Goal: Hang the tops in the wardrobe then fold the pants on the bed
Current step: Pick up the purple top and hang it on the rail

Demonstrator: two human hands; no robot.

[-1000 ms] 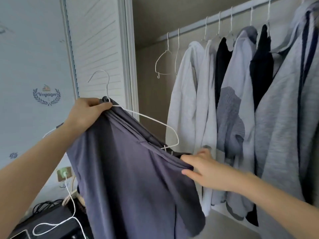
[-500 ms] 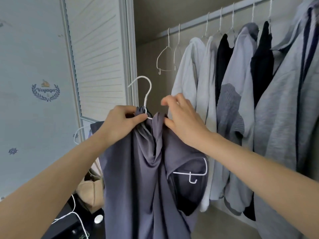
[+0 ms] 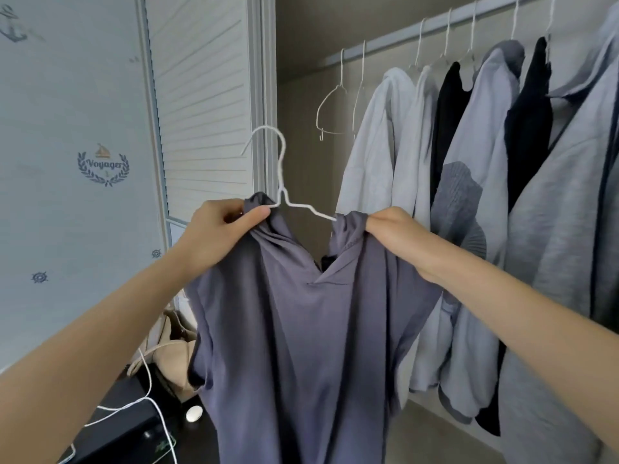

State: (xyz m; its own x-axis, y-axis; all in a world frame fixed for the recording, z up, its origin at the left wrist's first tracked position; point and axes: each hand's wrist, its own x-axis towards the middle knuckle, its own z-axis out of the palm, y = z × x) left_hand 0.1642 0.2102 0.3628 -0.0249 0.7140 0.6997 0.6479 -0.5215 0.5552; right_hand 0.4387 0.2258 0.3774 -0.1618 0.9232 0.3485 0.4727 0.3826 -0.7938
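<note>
A purple-grey top [image 3: 301, 336] hangs in front of me on a white wire hanger [image 3: 283, 169], hook upward. My left hand [image 3: 224, 229] pinches the left shoulder of the top against the hanger just below the hook. My right hand [image 3: 390, 229] grips the right shoulder of the top, stretched over the hanger's right arm. The neck opening sits between my hands. The wardrobe rail [image 3: 435, 26] runs across the upper right, above and behind the hanger.
Two empty wire hangers [image 3: 331, 108] hang at the rail's left end. Several white, grey and black tops [image 3: 469, 195] fill the rail to the right. A slatted wardrobe door [image 3: 201, 105] stands at the left. Below left are a beige bag [image 3: 174, 360], a black box and white cables.
The top went from bunched around the hanger neck to spread over both hanger arms. My right hand moved right onto the right shoulder. The hanger rose and turned upright.
</note>
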